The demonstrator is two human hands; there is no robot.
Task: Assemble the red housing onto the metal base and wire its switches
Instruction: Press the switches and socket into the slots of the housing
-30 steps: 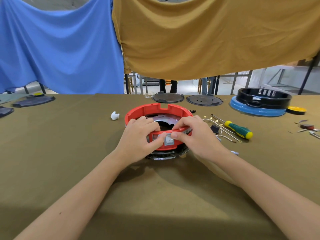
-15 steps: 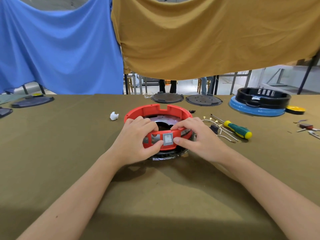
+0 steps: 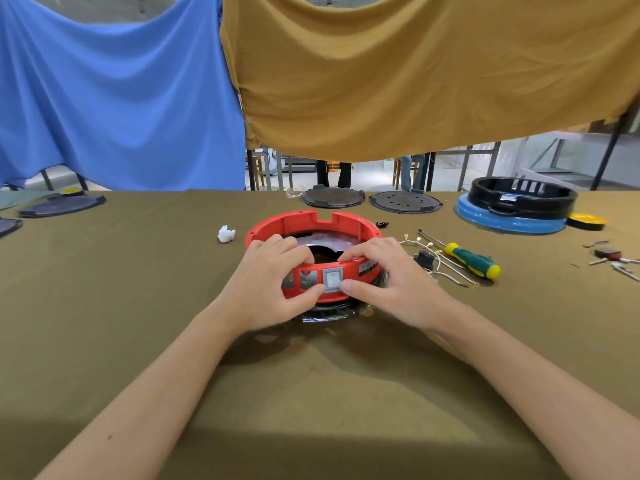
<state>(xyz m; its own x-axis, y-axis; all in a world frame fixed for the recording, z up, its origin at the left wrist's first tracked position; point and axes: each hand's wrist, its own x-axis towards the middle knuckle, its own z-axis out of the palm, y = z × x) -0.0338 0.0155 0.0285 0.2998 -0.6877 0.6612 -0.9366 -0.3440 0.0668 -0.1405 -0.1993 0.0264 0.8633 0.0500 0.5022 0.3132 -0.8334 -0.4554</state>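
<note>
A: Status on the red housing (image 3: 313, 225)?

B: Sitting on the metal base (image 3: 322, 239), middle of the bench (image 3: 104, 306), slightly toward the far edge. Black film or bag (image 3: 332, 311) bunched under the near side.

A: What's changed in the last second?

B: The grey rocker switch (image 3: 333, 279). A second ago both thumbs were over it and it sat crooked in the cutout. Now the thumbs have slid down off the face and it reads square and flush in the near wall. Looks snapped in.

A: Hands?

B: Left hand (image 3: 273, 284): fingers curled over the near rim, thumb pressed at the switch's lower left corner, so it's pinching the wall. Right hand (image 3: 388, 282): same grip mirrored, fingers on top of the rim, thumb at the lower right corner.

A: Other cutouts?

B: Two openings left of the switch, part hidden by the left hand. Through them I only see bare metal, so my read is they're unfilled.

A: Wiring started?

B: Not that I can see. The wire leads with crimp terminals (image 3: 440, 261) lie loose on the bench just right of the housing, beside the green-and-yellow screwdriver (image 3: 467, 259). Nothing runs into the housing.

A: So one switch seated, the rest pending.

B: That's my call. Can't confirm the clips latched; the inside face is hidden.
</note>
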